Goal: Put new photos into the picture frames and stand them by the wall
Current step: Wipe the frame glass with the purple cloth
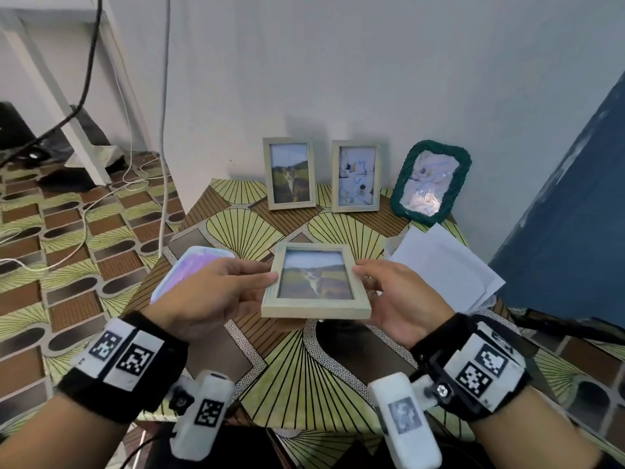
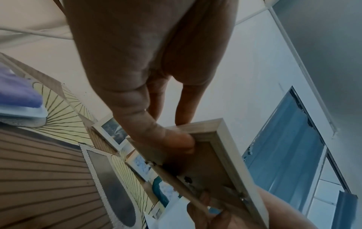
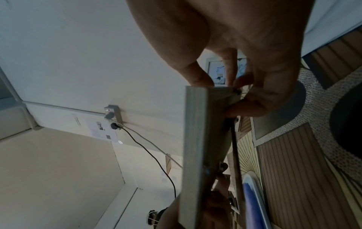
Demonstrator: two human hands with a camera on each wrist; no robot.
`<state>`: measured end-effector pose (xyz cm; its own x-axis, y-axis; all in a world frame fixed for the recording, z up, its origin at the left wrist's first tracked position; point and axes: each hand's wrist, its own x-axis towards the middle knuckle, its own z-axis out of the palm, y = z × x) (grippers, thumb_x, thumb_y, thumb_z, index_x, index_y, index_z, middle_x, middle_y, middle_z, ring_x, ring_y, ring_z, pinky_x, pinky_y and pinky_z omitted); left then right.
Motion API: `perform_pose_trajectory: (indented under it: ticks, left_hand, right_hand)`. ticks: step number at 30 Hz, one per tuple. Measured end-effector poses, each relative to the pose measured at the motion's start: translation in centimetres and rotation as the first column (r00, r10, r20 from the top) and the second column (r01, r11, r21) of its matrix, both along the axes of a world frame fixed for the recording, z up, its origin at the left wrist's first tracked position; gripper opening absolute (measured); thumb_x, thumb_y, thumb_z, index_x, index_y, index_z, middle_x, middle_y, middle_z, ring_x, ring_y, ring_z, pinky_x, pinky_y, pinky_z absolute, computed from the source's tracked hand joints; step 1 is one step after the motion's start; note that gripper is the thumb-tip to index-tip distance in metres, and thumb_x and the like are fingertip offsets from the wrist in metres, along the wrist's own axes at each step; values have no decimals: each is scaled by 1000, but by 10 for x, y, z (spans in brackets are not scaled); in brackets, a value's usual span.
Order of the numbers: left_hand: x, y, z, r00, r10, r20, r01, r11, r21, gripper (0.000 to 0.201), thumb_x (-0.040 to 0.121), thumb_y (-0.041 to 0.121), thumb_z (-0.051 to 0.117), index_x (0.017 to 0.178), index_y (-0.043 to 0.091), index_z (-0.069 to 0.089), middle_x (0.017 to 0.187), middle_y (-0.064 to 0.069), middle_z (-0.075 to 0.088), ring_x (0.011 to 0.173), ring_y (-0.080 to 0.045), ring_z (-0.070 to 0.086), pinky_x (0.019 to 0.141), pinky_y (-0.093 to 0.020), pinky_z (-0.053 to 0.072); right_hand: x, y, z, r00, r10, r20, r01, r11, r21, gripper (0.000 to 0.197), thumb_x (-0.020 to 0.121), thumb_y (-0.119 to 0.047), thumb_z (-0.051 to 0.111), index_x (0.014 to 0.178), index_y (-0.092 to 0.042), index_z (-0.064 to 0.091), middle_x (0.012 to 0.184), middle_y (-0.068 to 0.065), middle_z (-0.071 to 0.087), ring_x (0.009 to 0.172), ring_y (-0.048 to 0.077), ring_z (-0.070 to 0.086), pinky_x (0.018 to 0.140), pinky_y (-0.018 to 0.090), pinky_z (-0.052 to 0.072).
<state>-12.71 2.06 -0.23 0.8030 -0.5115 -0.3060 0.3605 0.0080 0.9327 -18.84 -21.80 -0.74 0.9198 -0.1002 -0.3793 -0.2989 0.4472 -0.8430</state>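
- While the wooden frame [image 1: 316,282] is held above the near middle of the table [image 1: 233,228], the left hand [image 1: 216,292] grips its left edge and the right hand [image 1: 399,296] its right edge, each with a thumb on the front and fingers [image 2: 176,142] behind; both hands are clasped on the frame.
- Its glass faces up toward the person, probably so the cat photo inside can be checked for straightness.
- Seen from the left wrist, the backing board [image 2: 205,167] sits in the recess, and the fingers under it likely support the frame from behind.
- Seen from the right wrist, a dark strip [image 3: 235,155] stands off the back, possibly the stand; whether it is fully opened cannot be determined.
- Three filled frames stand at the far edge against the wall [image 1: 372,79]: a second cat frame [image 1: 290,174], a pale-print frame [image 1: 356,176] and a green frame [image 1: 431,182] tilted at the right. Judged from this, the held frame is the last to place.
- Loose white sheets [image 1: 443,265] lie right of the hands; a pastel tray [image 1: 189,272] lies left, partly under the left hand.
- Free space at the wall appears left of the second cat frame.
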Motion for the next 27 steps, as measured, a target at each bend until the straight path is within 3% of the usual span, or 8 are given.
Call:
perform_pose_trajectory:
  ticks: [3, 6, 9, 13, 17, 21, 24, 27]
  left_hand:
    - [1, -1, -1, 999, 36, -7, -36, 999, -18, 37, 82, 14, 67, 114, -4, 65, 106, -19, 72, 81, -20, 72, 64, -25, 58]
    - [-1, -2, 1, 997, 77, -3, -77, 996, -48, 37, 79, 12, 68, 114, 0, 64, 93, -12, 75, 71, -18, 73, 58, -25, 57]
    - [-5, -5, 2, 998, 51, 23, -50, 998, -37, 34, 84, 9, 65, 116, 0, 62, 83, -6, 75, 64, -14, 71, 55, -23, 56]
    - [-7, -2, 5, 998, 37, 49, -36, 999, -30, 36, 83, 9, 65, 118, -1, 64, 94, -12, 75, 69, -17, 71, 58, -24, 57]
    - [-9, 2, 6, 993, 48, 110, -50, 999, 15, 36, 85, 5, 66, 121, 5, 64, 90, -7, 73, 68, -15, 68, 59, -24, 57]
    - [-9, 10, 8, 972, 4, 233, -32, 993, 115, 46, 83, 2, 70, 125, 18, 60, 82, -1, 69, 77, -20, 69, 67, -30, 59]
    - [-8, 13, 12, 958, -29, 285, -9, 991, 134, 48, 84, 1, 70, 124, 23, 56, 84, -8, 66, 82, -23, 67, 80, -35, 60]
    - [-4, 13, 14, 955, 46, 292, -69, 995, 68, 51, 91, 6, 63, 132, 32, 51, 94, -20, 66, 89, -26, 70, 74, -29, 59]
  right_hand:
    - [1, 2, -4, 1000, 14, -15, -13, 998, 60, 12, 94, -2, 53, 101, 3, 60, 70, 9, 64, 59, 22, 67, 48, 32, 55]
    - [1, 6, -5, 999, 32, -39, -25, 987, 160, 14, 93, 2, 50, 104, 4, 58, 73, 15, 70, 69, 31, 70, 57, 41, 60]
    - [2, 7, -7, 998, 12, -56, -2, 984, 180, 22, 92, 3, 50, 113, 1, 54, 101, 24, 64, 76, 35, 70, 61, 44, 60]
    - [2, 6, -6, 999, 28, -39, -20, 980, 198, 16, 90, 5, 48, 102, -5, 51, 98, 25, 62, 74, 35, 69, 62, 46, 60]
    - [3, 7, -1, 1000, 2, 12, -4, 985, 171, 33, 90, 7, 47, 120, -5, 49, 119, 29, 58, 87, 38, 67, 67, 50, 60]
    - [3, 8, 7, 994, -14, 112, 0, 993, 121, 33, 87, 13, 46, 109, -11, 48, 100, 22, 64, 74, 31, 67, 63, 44, 59]
    - [6, 11, 11, 983, 43, 180, -53, 997, 54, 27, 90, 6, 51, 106, -16, 48, 106, 28, 63, 83, 35, 65, 79, 59, 55]
    - [16, 19, 14, 974, 53, 222, -54, 999, -2, 22, 93, -1, 54, 107, -18, 48, 120, 32, 60, 95, 39, 62, 94, 68, 44]
